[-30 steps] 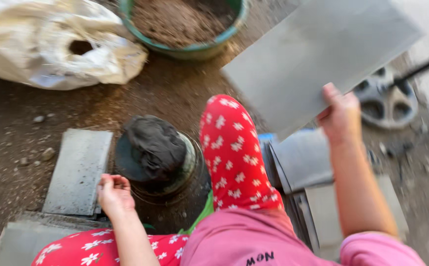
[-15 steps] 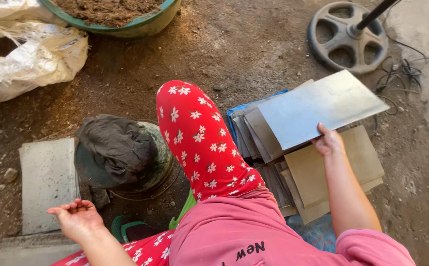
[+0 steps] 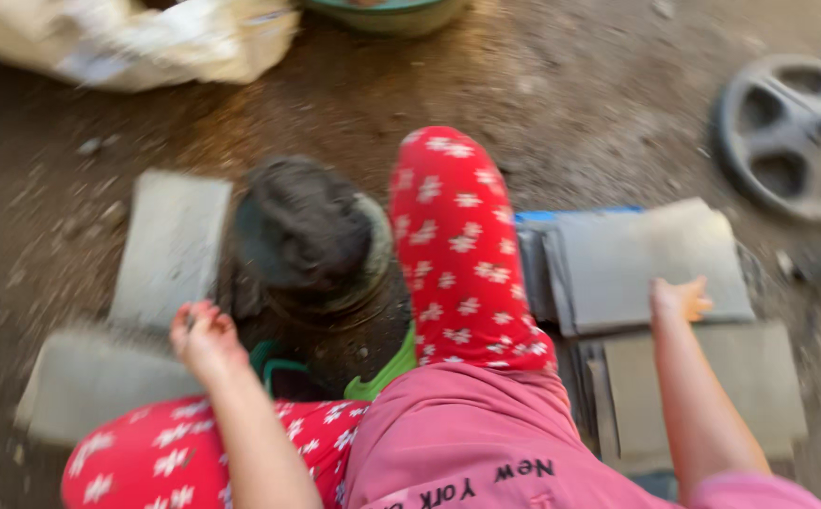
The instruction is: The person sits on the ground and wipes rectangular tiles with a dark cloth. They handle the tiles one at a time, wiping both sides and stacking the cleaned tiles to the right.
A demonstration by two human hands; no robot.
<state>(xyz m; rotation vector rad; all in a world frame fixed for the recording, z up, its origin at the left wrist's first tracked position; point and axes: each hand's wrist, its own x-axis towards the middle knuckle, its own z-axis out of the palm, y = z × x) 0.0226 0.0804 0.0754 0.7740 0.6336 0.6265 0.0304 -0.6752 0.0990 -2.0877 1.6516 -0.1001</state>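
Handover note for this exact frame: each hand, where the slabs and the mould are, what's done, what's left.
Picture is motion-blurred, so grip detail is uncertain.
Right hand: resting on the top grey slab of the stack at the person's right; whether it grips cannot be told.
Left hand: loosely curled, holding nothing visible, beside the dark round mould between the knees.
Two more grey slabs lie on the ground at left, one upper, one lower.
Done: top slab lies flat on the stack.
Left: the mound of dark mix sits on the mould, untouched.
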